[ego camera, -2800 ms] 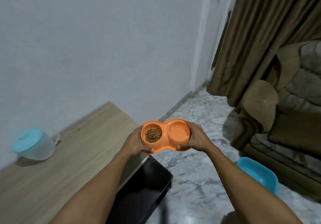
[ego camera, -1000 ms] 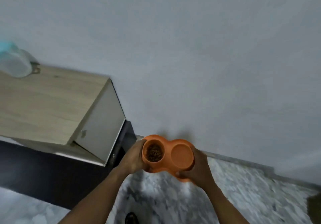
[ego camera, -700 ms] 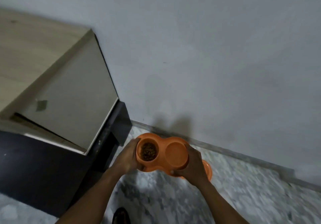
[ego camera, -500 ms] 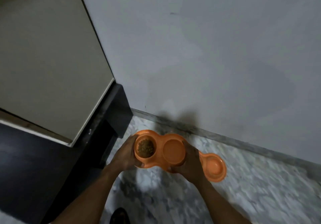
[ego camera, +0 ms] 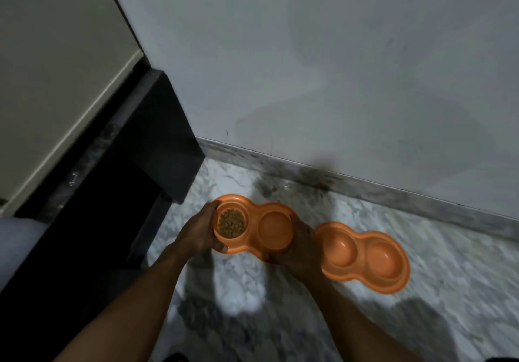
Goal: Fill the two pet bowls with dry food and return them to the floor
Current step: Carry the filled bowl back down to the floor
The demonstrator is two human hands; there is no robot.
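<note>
Now left hand (ego camera: 196, 235) and right hand (ego camera: 300, 249) grasp the kibble-loaded double bowl (ego camera: 273, 231) just beside the empty double bowl (ego camera: 365, 255); likely the return step; next, lower it level.

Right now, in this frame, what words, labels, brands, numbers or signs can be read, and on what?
No legible text anywhere.
Orange double bowl held by the left hand and right hand: no print visible.
Second orange double bowl on the floor: no print visible.
Pale mark on the black cabinet ledge: too small and blurred to read.
</note>
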